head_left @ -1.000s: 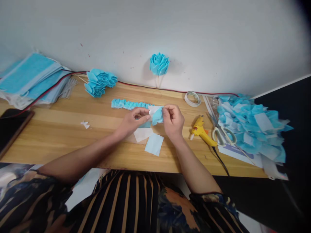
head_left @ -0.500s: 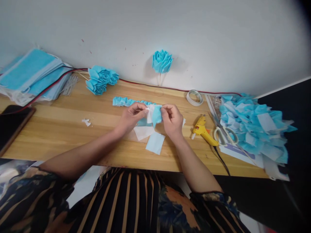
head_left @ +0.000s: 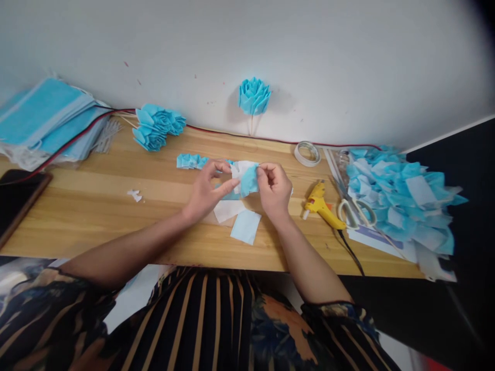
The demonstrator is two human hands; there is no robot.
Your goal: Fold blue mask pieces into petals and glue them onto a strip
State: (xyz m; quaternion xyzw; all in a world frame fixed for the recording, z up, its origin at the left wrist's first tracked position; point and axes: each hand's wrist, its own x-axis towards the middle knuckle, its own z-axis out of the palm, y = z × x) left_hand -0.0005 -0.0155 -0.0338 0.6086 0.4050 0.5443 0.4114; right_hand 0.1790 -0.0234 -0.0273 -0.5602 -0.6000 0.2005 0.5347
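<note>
Between my hands is a small piece of blue and white mask fabric (head_left: 249,179), partly folded. My right hand (head_left: 275,189) pinches its right edge between thumb and fingers. At its left side my left hand (head_left: 207,189) has thumb and forefinger spread apart, close to the white part; whether a fingertip touches it I cannot tell. Below them a white fabric piece (head_left: 228,210) and a pale blue square (head_left: 246,226) lie on the wooden table (head_left: 154,226). Behind my left hand runs a row of folded blue pieces (head_left: 191,161), partly hidden by the fingers.
To the right lie a yellow glue gun (head_left: 323,206), scissors (head_left: 356,212), a tape roll (head_left: 307,153) and a heap of cut fabric (head_left: 402,201). Blue fabric flowers (head_left: 157,126), stacked masks (head_left: 46,116) and a phone (head_left: 21,198) are at left. Another flower (head_left: 254,96) stands by the wall.
My left thumb and forefinger have parted from their pinch on the fabric's left side. My right hand keeps its hold. The whole view has shifted slightly.
</note>
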